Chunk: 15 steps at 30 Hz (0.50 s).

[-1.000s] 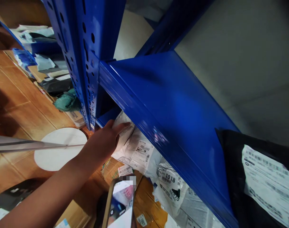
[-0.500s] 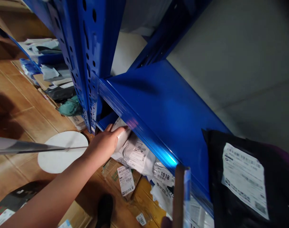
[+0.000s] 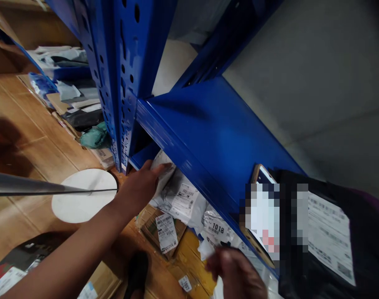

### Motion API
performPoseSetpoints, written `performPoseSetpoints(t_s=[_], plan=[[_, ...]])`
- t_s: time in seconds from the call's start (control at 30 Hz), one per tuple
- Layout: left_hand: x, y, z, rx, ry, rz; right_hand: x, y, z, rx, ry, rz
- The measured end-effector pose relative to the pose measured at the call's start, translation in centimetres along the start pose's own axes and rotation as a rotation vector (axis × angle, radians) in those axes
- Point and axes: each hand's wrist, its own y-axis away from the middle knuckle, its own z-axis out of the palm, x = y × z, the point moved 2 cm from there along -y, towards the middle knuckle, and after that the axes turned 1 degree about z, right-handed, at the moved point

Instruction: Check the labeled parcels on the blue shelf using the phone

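My left hand (image 3: 142,187) reaches under the blue shelf (image 3: 214,137) and is closed on the edge of a pale grey plastic parcel (image 3: 177,193) lying on the lower level. My right hand (image 3: 237,276) is at the bottom edge, blurred, just below a phone (image 3: 262,211) that lies on the blue shelf with its screen up. Whether the right hand still touches the phone is unclear. Beside the phone a black parcel (image 3: 332,236) with a white label rests on the shelf.
A blue perforated rack post (image 3: 123,83) stands left of the shelf. Below lie a parcel marked 1018 (image 3: 217,227), a labelled cardboard parcel (image 3: 162,230), a white round disc (image 3: 83,195) on the wooden floor, a green bag (image 3: 94,137) and more parcels further back.
The phone, held low in my right hand a second ago, was lifted and now lies on the blue shelf. My right hand has dropped below it. My left hand stays on the grey parcel.
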Motion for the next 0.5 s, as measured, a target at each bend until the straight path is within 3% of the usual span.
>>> performPoseSetpoints(t_s=[0.17,0.3,0.5], plan=[[0.2,0.2,-0.3,-0.010,0.026,-0.007,3.4,-1.5,3.5,0.069,0.157,-0.041],[0.3,0.1,-0.2,-0.007,0.019,-0.020,5.3,-3.1,4.0,0.045,0.341,-0.099],[0.5,0.1,-0.1,-0.007,0.038,-0.011,5.9,-3.8,4.3,0.071,0.360,-0.089]])
